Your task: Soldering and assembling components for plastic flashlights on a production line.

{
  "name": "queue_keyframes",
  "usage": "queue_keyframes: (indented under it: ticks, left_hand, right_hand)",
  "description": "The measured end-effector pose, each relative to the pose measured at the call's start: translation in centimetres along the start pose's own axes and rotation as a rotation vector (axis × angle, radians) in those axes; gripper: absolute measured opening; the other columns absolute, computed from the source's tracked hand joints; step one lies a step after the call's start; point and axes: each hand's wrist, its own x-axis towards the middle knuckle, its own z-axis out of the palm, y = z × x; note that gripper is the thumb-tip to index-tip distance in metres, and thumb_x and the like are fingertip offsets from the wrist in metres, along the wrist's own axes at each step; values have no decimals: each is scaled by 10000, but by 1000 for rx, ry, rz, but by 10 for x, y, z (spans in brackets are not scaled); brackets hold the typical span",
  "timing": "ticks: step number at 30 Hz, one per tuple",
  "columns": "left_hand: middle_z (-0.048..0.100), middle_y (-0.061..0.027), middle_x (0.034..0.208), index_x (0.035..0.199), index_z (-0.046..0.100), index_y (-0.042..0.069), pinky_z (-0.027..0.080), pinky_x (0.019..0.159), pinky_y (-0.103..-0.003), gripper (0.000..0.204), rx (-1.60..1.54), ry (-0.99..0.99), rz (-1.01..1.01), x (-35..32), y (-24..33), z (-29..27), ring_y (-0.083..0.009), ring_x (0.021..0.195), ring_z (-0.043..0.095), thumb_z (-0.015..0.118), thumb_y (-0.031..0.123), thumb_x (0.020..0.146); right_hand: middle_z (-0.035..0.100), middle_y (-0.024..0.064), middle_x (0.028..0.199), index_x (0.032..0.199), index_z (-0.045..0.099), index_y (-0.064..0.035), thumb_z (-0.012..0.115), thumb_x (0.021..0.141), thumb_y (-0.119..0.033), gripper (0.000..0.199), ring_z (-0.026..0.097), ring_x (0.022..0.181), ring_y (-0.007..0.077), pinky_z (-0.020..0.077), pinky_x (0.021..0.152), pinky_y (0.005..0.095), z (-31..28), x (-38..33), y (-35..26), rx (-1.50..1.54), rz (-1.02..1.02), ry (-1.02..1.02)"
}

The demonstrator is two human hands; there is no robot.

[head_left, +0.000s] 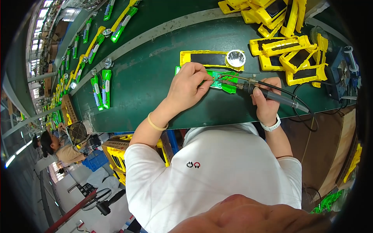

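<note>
My right hand is wrapped round a soldering iron with a dark handle, its tip pointing left onto a small green circuit board. A thin metal solder-feed tube runs along the iron to the same spot. My left hand is closed in a pinch at the board's left side, on what looks like a thin wire. The board lies in a bright green casing, partly hidden by my left hand. Just behind it lies a yellow casing with a dark panel and a round reflector, joined by red wires.
Yellow casings are heaped at the far right, beside a dark blue soldering station with a cable. Green-and-white assemblies stand at the left of the green table. A rail crosses behind; another person sits far left.
</note>
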Motion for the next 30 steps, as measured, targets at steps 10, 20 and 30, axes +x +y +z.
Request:
queue_keyframes:
  ticks: [10,20,30]
  left_hand:
    - [546,-78,859,769,609,41,458,677,-311,130,20,-30,-39,4,5,-1,-232,791,541,698,21,676]
    - [549,-76,867,758,598,42,461,690,-315,130,28,-67,-60,7,7,-2,-239,800,544,690,21,667]
    - [525,-108,875,836,583,55,439,695,-378,222,315,103,21,8,16,-22,-279,818,520,715,128,672]
  right_hand:
    - [482,16,788,922,408,-45,626,810,-25,245,408,663,43,362,592,191,0,1,2,-35,61,-41]
    - [498,33,749,950,395,-54,612,835,-79,247,431,584,51,367,518,186,0,3,-6,66,46,38]
    - [500,41,746,956,389,-58,602,848,-103,243,432,525,62,379,475,194,-5,4,-14,79,17,121]
